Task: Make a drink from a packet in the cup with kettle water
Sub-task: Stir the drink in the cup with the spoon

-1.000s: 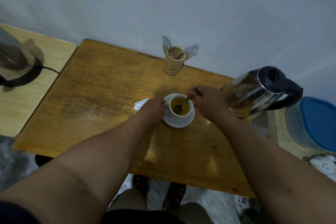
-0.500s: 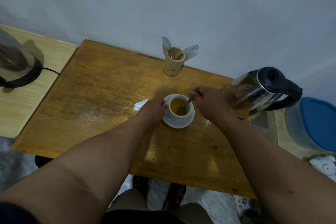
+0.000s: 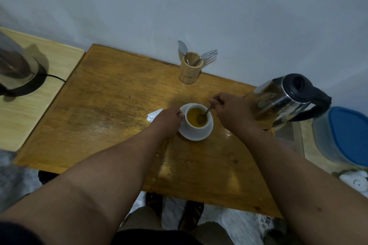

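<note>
Head view over a worn wooden table [image 3: 111, 109]: a white cup [image 3: 197, 125] of yellow-brown drink is being stirred on its white saucer [image 3: 196, 135], near the middle of the tabletop. A metal spoon [image 3: 205, 114] is being pinched by its handle between the closed fingers of the right hand [image 3: 231, 111], with its bowl dipped under the liquid. The cup is being steadied at its left side by the left hand [image 3: 169, 120], whose fingers are being held curled against the cup's wall. A white packet [image 3: 154, 115] is being partly hidden behind that hand, flat on the table just left of the saucer. A glass kettle [image 3: 278, 101] with a black lid and handle is being kept at the table's right edge, just beyond the right hand. A wooden holder [image 3: 189, 72] with a spoon and a fork is being kept against the wall, behind the cup. A second kettle [image 3: 16, 69] on a black base is being cropped by the frame at far left, on a paler side table [image 3: 23, 113]. A blue-lidded container [image 3: 346, 137] is being shown at far right.
</note>
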